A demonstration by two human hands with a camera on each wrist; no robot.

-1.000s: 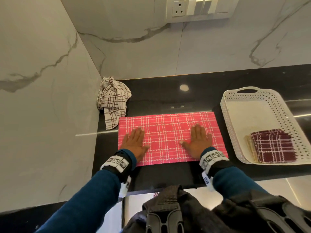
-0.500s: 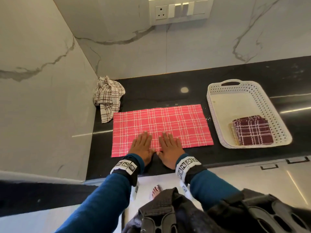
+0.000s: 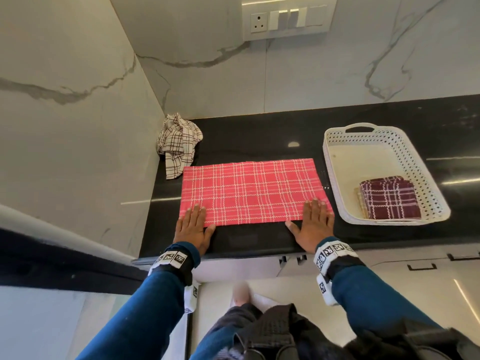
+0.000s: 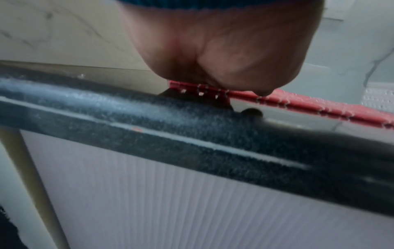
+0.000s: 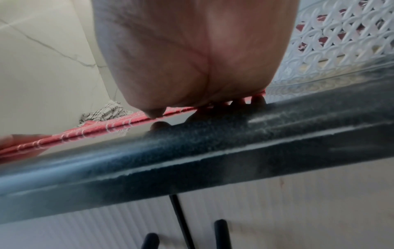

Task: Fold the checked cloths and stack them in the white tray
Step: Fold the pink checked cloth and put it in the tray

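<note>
- A person's left hand (image 3: 193,228) and right hand (image 3: 311,226) lay flat, fingers straight and released, grasping nothing, on the two front corners of the red cloth (image 3: 253,192), spread near the front edge of the black surface (image 3: 259,237).
- The step appeared to be smoothing before the next fold; it would go best with each grip pinching its corner and carrying the front edge squarely onto the back edge, so the checks line up.
- The white tray (image 3: 335,178) stood just beside the cloth at the surface's right end, a folded maroon cloth (image 3: 389,201) in its front corner.
- A crumpled cream cloth (image 3: 178,144) waited in the back left corner, touching the wall (image 3: 78,126).
- Nothing lay between cloth and tray.
</note>
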